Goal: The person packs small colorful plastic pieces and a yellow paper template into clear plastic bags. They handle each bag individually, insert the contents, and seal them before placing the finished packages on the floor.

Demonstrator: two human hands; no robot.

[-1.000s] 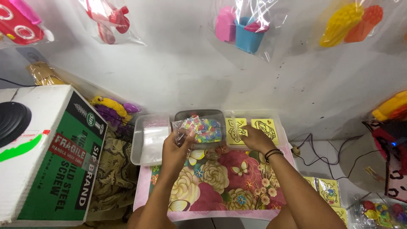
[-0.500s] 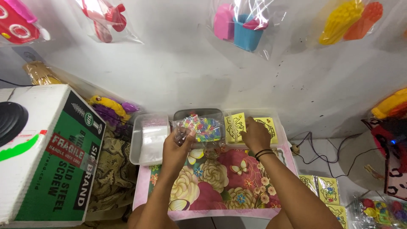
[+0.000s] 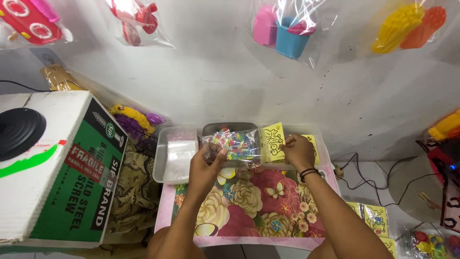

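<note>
Both hands are at the back edge of the small counter (image 3: 249, 206), each closed on something different. Left hand (image 3: 205, 165) pinches the lower corner of a clear plastic bag (image 3: 232, 144) full of small multicoloured pieces, holding it up just over the dark tray (image 3: 230, 128) behind it. Right hand (image 3: 298, 151) has its fingers closed on a yellow printed card (image 3: 273, 140), which now stands tilted up out of the clear container (image 3: 318, 144) at the back right.

A second ago that right hand lay flat over the stack of yellow cards; half a second ago it was curling onto them; now one card is raised and angled toward the bag. The bag has hardly moved across the three moments, staying lifted in the left hand. My reading is that the card has just been picked off the stack, with the bag held ready beside it, though bag and card are not yet touching.

Outward from there: a second clear container (image 3: 175, 153) holding what look like empty clear bags sits to the left of the dark tray. The counter wears a floral cloth in pink and cream. A large green and white cardboard box (image 3: 72, 177) stands at the far left, with a black round object (image 3: 19, 132) on top. More yellow cards (image 3: 376, 218) lie on the floor at the lower right, and bagged plastic toys (image 3: 287, 31) hang on the wall above.
</note>
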